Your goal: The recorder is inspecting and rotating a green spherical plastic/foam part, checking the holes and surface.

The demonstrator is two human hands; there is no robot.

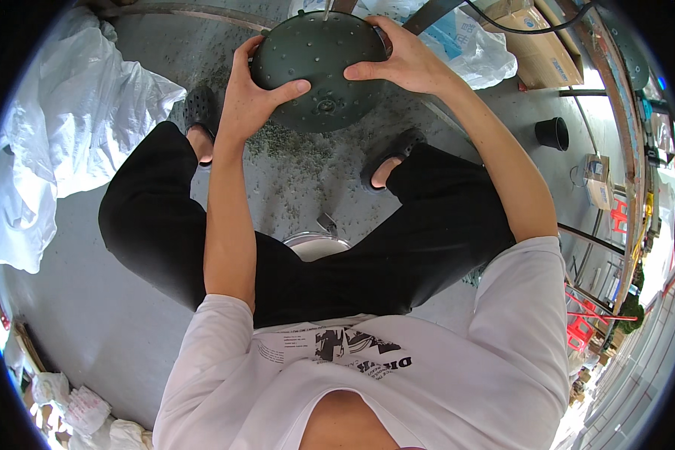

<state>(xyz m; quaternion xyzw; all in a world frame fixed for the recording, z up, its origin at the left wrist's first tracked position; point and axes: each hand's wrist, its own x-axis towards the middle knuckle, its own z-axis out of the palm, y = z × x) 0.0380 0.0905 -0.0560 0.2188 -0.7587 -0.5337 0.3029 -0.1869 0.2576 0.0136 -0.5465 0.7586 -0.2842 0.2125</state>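
Left hand (249, 94) and right hand (403, 64) hold a dark green dome (315, 64) between them, both half curled, with thumbs spread wide from the fingers. It lies beyond the forearms, at the top of the view. The left thumb presses on its near face while the fingers bend round its left edge; the right thumb lies on the face from the other side, the fingers over the far right edge. Small raised dots stud the surface, and a round fitting (326, 106) sits low on the near side. What bears its weight is hard to tell, as its underside is hidden.

Below it, dark granules (292, 146) lie strewn over the grey floor (139, 266), between two dark clogs (200, 106). Nearer the body, a pale round object with a metal rim (316, 245) shows between the thighs. White plastic sheeting (90, 112) hangs in folds on the left. To the right are a clear plastic bag (478, 56), a cardboard box (540, 49), a black pot (553, 133) and, farther off, red stools (580, 330).
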